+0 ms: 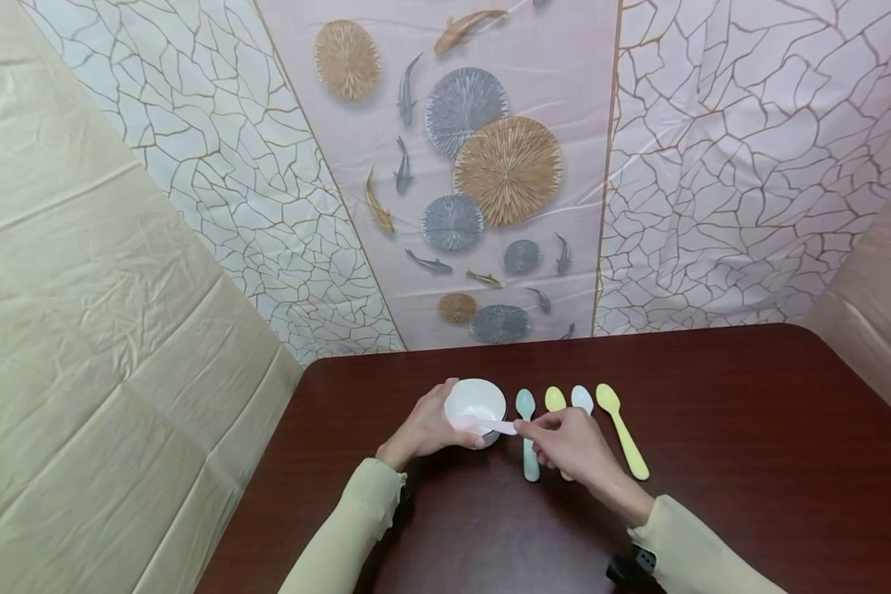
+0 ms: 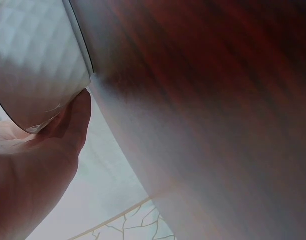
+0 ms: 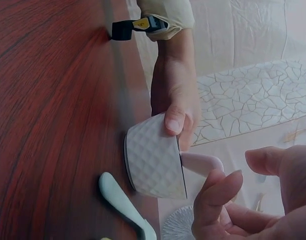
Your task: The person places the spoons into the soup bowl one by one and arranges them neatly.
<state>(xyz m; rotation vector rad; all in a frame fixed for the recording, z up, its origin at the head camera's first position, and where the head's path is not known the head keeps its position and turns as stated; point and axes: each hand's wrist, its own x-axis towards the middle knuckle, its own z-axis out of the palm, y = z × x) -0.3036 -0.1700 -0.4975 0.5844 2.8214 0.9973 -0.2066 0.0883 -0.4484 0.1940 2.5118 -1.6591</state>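
A white bowl (image 1: 476, 398) with a quilted outer wall stands on the table, and my left hand (image 1: 432, 422) grips its side. In the right wrist view the left thumb (image 3: 174, 120) presses the bowl near its rim. A pale pink spoon (image 1: 496, 426) lies with its head inside the bowl and its handle over the rim. My right hand (image 1: 573, 445) is at the handle's end. In the right wrist view its thumb stands apart from its bent fingers, and the rounded handle end shows beside them; whether they touch it is unclear. The left wrist view shows only the bowl's wall (image 2: 38, 55) and left fingers.
Right of the bowl, a mint spoon (image 1: 524, 404), a yellow spoon (image 1: 555, 398), a white spoon (image 1: 582, 398) and a longer yellow spoon (image 1: 624, 435) lie in a row. The right hand partly covers the middle two. The dark wooden table (image 1: 750, 429) ends at a patterned cloth backdrop.
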